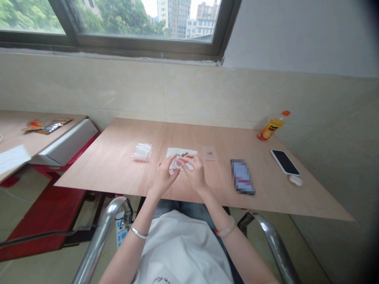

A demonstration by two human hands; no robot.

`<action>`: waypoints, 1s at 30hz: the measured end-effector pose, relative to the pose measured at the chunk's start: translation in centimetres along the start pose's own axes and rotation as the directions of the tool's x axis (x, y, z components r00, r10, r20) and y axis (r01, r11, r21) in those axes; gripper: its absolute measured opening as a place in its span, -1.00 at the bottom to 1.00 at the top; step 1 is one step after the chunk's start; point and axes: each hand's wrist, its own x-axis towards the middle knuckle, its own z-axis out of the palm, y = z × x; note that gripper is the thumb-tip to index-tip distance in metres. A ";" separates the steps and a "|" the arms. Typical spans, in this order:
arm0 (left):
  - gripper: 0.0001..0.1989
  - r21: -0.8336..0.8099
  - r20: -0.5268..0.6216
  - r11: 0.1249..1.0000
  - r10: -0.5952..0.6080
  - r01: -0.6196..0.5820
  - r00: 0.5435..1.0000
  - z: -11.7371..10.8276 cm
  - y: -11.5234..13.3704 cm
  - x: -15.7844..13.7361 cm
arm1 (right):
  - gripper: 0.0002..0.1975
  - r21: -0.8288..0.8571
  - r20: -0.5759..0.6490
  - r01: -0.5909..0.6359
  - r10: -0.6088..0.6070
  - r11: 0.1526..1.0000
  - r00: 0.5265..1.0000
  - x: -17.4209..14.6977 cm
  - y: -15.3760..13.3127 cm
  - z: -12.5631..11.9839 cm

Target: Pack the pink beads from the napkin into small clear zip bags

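Note:
My left hand (166,174) and my right hand (194,170) are close together over a white paper sheet (189,150) in the middle of the table. Between their bent fingers is a small clear plastic piece (174,163) with a pinkish tint, perhaps a little bag. Both hands are closed on it; its exact shape is too small to make out. Just beyond the fingertips, small dark green bits (184,154) lie on the paper. A flat clear packet (210,153) with something small and reddish inside is right of the paper.
A pile of clear plastic bags (142,152) lies left. To the right are a phone with a blurred screen (242,176), a white-edged phone (284,162), a small white case (295,180) and an orange drink bottle (271,128). Metal chair arms (102,236) flank me below the table (112,173).

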 end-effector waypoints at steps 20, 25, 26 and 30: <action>-0.49 -0.006 0.014 0.995 -0.102 0.102 0.995 -1.4 -0.5 -0.3 | -0.78 -0.415 0.395 -0.213 0.386 0.885 0.834 7.4 7.1 5.1; -0.49 -0.046 0.005 0.990 -0.136 0.136 0.991 -1.7 -1.2 -0.7 | -0.68 -0.414 0.418 -0.198 0.378 0.889 0.826 6.9 7.7 5.5; -0.50 -0.056 0.005 0.988 -0.141 0.141 0.990 -1.6 -1.2 -0.8 | -0.67 -0.411 0.417 -0.191 0.371 0.891 0.830 6.7 7.7 5.5; -0.50 -0.083 0.025 0.985 -0.150 0.152 0.988 -1.5 -1.1 -0.9 | -0.66 -0.397 0.412 -0.158 0.329 0.904 0.849 6.1 7.2 5.3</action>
